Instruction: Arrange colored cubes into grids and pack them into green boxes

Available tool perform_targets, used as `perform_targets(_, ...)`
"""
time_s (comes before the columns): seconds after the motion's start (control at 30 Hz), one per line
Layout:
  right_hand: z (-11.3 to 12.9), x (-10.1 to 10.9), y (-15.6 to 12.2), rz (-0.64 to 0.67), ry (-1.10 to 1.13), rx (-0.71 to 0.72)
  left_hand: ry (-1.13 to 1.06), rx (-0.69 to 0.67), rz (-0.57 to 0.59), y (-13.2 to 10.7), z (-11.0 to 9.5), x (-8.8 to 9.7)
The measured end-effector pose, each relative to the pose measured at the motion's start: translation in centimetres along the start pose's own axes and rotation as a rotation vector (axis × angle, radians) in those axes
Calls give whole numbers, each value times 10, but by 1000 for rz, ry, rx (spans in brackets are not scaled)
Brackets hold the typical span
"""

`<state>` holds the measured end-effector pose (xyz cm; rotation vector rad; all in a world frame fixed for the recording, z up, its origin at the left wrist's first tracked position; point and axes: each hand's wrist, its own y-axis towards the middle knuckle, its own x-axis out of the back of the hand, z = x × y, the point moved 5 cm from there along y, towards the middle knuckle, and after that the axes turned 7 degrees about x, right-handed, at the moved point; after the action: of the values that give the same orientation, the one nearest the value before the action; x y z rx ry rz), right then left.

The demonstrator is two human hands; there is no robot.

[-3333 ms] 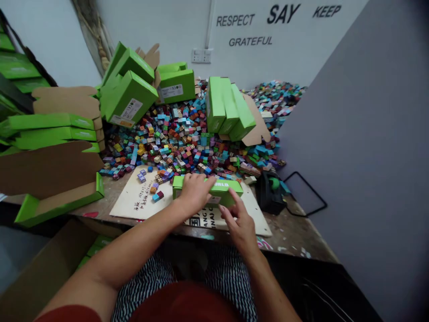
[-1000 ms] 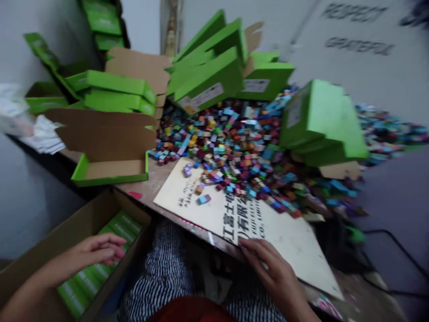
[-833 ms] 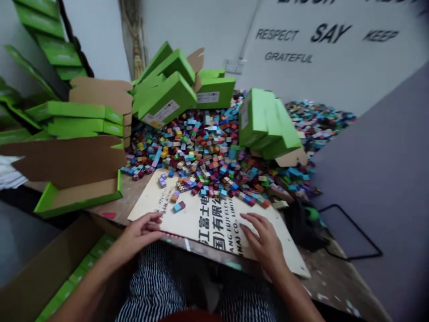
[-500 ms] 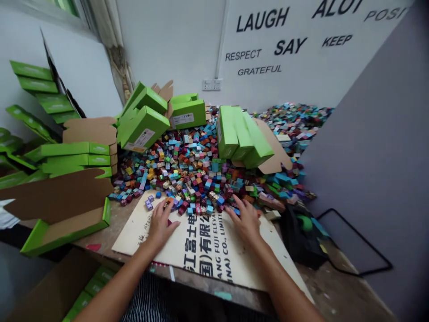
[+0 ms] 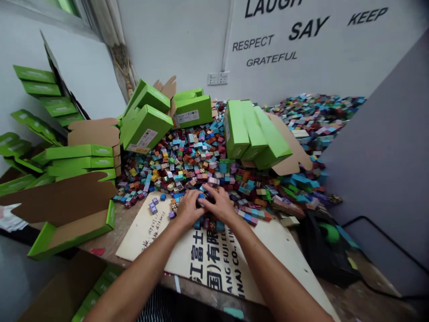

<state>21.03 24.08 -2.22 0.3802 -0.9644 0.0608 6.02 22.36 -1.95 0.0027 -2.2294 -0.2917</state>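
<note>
My left hand (image 5: 187, 209) and my right hand (image 5: 217, 205) lie close together, fingers curved down over cubes at the near edge of a heap of small multicoloured wooden cubes (image 5: 181, 167). Whether either hand grips any cubes is hidden by the fingers. Several cubes lie under and just past my palms, on a plywood board (image 5: 214, 264) printed with black Chinese and English lettering. A small group of purple cubes (image 5: 153, 208) and a blue cube (image 5: 162, 197) sit on the board to the left of my hands.
Green-and-brown cardboard boxes (image 5: 145, 120) lean on the heap, with more green boxes (image 5: 256, 134) at its right. Flat-stacked boxes (image 5: 80, 156) and an open box tray (image 5: 72, 228) stand at left. A black bag (image 5: 321, 243) sits right, beside a grey partition (image 5: 378, 156).
Both hands have moved forward from the board's near edge and come together over the cubes. More cubes now lie on the board under them, and the view has shifted slightly.
</note>
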Motion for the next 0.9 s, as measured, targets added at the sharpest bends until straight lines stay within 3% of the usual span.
perform_targets(0.13,8,-3,-34,24,-31,194,8,-95,64,-29,-19,-22)
perform_targets(0.27,-9,12,-84,10,-74,376,85,-305,164,-66,-36,-26)
perform_targets(0.33,-30,24,-103,-31,-163,316,126,-370,177,-82,-39,-19)
perform_targets(0.4,-56,38,-115,-122,-254,158,183,-338,104,-95,-31,-5)
perform_targets(0.5,-88,45,-117,-187,-251,-122,265,-101,-84,-106,0,18)
perform_targets(0.57,-90,36,-108,-139,-187,-219,243,66,-115,-110,21,21)
perform_targets(0.67,-56,17,-85,-60,-101,-160,164,143,-53,-114,31,5)
perform_targets(0.73,-12,6,-70,6,-88,0,119,105,-34,-117,24,-10)
perform_targets(0.83,54,-11,-61,214,-101,333,8,61,-32,-122,10,-27)
perform_targets(0.9,75,-16,-61,313,-89,455,-52,59,-36,-125,6,-29)
